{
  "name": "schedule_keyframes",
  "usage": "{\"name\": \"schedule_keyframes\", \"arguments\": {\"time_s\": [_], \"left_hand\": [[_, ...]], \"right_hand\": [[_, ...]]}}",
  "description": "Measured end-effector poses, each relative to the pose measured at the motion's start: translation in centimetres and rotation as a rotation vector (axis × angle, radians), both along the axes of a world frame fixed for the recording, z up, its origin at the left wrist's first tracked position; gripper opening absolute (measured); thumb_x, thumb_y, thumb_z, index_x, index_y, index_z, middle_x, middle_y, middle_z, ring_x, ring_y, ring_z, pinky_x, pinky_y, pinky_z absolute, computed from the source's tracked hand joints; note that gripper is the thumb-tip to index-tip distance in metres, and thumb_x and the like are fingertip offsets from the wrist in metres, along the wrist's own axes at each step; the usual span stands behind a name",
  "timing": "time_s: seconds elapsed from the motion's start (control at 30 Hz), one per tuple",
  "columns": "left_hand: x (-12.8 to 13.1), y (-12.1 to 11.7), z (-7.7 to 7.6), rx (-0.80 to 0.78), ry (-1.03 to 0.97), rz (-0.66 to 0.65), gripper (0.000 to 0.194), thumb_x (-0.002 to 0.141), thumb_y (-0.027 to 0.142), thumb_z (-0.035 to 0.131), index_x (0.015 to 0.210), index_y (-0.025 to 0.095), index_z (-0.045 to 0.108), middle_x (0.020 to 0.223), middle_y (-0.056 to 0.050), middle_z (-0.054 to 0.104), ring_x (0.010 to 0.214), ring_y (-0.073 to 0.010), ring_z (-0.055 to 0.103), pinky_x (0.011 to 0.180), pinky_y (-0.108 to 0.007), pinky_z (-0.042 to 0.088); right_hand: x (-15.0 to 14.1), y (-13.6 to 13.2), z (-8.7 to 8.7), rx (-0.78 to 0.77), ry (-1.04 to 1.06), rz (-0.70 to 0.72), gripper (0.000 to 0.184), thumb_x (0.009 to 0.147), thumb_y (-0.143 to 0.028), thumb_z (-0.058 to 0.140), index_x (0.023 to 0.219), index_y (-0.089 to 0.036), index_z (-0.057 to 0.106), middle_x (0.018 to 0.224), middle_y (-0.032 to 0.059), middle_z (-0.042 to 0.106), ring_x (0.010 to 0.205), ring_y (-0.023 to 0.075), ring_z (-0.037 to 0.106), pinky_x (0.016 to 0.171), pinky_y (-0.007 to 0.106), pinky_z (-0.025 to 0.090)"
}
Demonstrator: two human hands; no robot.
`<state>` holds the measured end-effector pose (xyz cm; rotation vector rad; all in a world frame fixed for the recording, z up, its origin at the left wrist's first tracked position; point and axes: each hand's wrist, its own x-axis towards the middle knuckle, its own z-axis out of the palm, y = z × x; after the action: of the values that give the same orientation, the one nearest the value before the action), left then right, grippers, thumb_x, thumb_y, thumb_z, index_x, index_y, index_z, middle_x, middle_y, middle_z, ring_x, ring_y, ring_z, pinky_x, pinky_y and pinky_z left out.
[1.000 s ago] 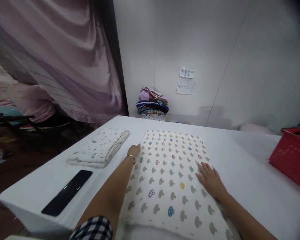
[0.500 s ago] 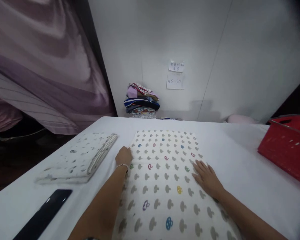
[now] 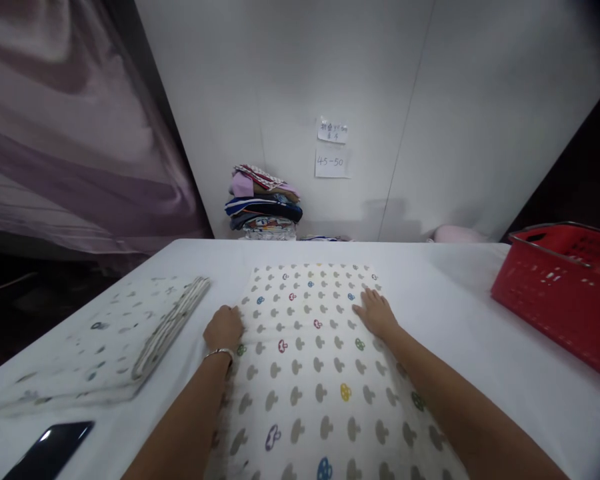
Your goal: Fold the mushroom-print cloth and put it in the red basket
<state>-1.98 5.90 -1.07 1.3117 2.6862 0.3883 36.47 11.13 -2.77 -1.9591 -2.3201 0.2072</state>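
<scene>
A cream cloth printed with grey and coloured mushrooms [image 3: 310, 353] lies flat on the white table [image 3: 455, 313] in front of me. My left hand [image 3: 223, 327], a thin bracelet on its wrist, rests at the cloth's left edge with the fingers curled down onto the border. My right hand [image 3: 375, 311] lies flat and open on the cloth near its far right part, fingers stretched forward. Both forearms reach over the cloth's near half.
A folded stack of similar printed cloth [image 3: 105, 340] lies to the left, a black phone [image 3: 47, 453] at the near left corner. A red plastic basket [image 3: 560, 287] stands at the right. Folded fabrics [image 3: 263, 207] are piled by the wall under two paper notes [image 3: 331, 153].
My right hand has slid forward along the cloth's right side, towards the far edge. My left hand kept its place at the left edge. The camera turned right.
</scene>
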Motion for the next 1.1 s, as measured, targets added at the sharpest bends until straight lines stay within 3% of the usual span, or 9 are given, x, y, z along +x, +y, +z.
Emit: {"name": "schedule_keyframes", "arguments": {"time_s": [0.1, 0.23, 0.37, 0.57, 0.77, 0.93, 1.1], "left_hand": [[-0.1, 0.0, 0.2, -0.011, -0.007, -0.010, 0.042, 0.091, 0.039, 0.026, 0.103, 0.015, 0.059, 0.107, -0.016, 0.064, 0.098, -0.0299, 0.062, 0.077, -0.039, 0.046], [-0.2, 1.1, 1.2, -0.058, -0.079, -0.018, 0.050, 0.090, 0.046, 0.026, 0.102, 0.014, 0.062, 0.105, -0.018, 0.066, 0.100, -0.0308, 0.061, 0.079, -0.040, 0.046], [-0.4, 3.9, 1.9, -0.065, -0.158, -0.014, 0.055, 0.092, 0.045, 0.023, 0.103, 0.008, 0.064, 0.114, -0.020, 0.064, 0.106, -0.0292, 0.060, 0.083, -0.036, 0.045], [-0.7, 7.8, 1.4, -0.035, -0.158, -0.007, 0.049, 0.090, 0.045, 0.034, 0.104, 0.010, 0.064, 0.112, -0.019, 0.064, 0.105, -0.0283, 0.061, 0.080, -0.034, 0.046], [-0.5, 7.8, 0.4, 0.038, -0.056, -0.002, 0.036, 0.092, 0.029, 0.032, 0.114, 0.012, 0.054, 0.118, -0.017, 0.060, 0.108, -0.0265, 0.058, 0.084, -0.037, 0.044], [-0.5, 7.5, 0.1, 0.055, -0.027, -0.023, 0.034, 0.092, 0.034, 0.032, 0.109, 0.015, 0.055, 0.112, -0.016, 0.062, 0.103, -0.0260, 0.060, 0.081, -0.036, 0.045], [-0.8, 7.9, -0.3, 0.075, -0.009, -0.028, 0.034, 0.091, 0.037, 0.032, 0.105, 0.016, 0.056, 0.110, -0.015, 0.063, 0.100, -0.0275, 0.061, 0.079, -0.038, 0.045]], "right_hand": [[0.7, 0.4, -1.6, 0.011, -0.031, 0.001, 0.067, 0.094, -0.052, 0.021, 0.144, -0.009, 0.029, 0.154, 0.0127, 0.019, 0.141, 0.0278, 0.013, 0.112, 0.043, 0.013], [0.8, 0.4, -2.4, 0.066, -0.044, 0.011, 0.065, 0.093, -0.051, 0.023, 0.142, -0.009, 0.033, 0.153, 0.0133, 0.022, 0.140, 0.0287, 0.017, 0.111, 0.044, 0.015], [0.8, 0.4, -2.6, 0.105, -0.053, 0.014, 0.062, 0.093, -0.050, 0.025, 0.140, -0.011, 0.037, 0.151, 0.0129, 0.026, 0.139, 0.0295, 0.020, 0.110, 0.046, 0.018], [0.9, 0.3, -2.9, 0.128, -0.085, 0.011, 0.064, 0.093, -0.050, 0.025, 0.140, -0.009, 0.038, 0.151, 0.0130, 0.027, 0.139, 0.0294, 0.021, 0.111, 0.044, 0.017], [0.9, 0.2, -2.9, 0.111, -0.059, 0.041, 0.063, 0.094, -0.050, 0.021, 0.141, -0.011, 0.036, 0.151, 0.0112, 0.028, 0.139, 0.0268, 0.019, 0.111, 0.043, 0.017], [1.1, 0.4, -2.6, 0.069, -0.048, 0.043, 0.061, 0.093, -0.049, 0.023, 0.141, -0.012, 0.037, 0.151, 0.0112, 0.027, 0.140, 0.0272, 0.019, 0.111, 0.044, 0.018], [-0.6, 2.9, -0.7, 0.022, -0.043, 0.087, 0.063, 0.094, -0.052, 0.021, 0.143, -0.015, 0.033, 0.154, 0.0097, 0.019, 0.141, 0.0265, 0.013, 0.111, 0.046, 0.014]]}}
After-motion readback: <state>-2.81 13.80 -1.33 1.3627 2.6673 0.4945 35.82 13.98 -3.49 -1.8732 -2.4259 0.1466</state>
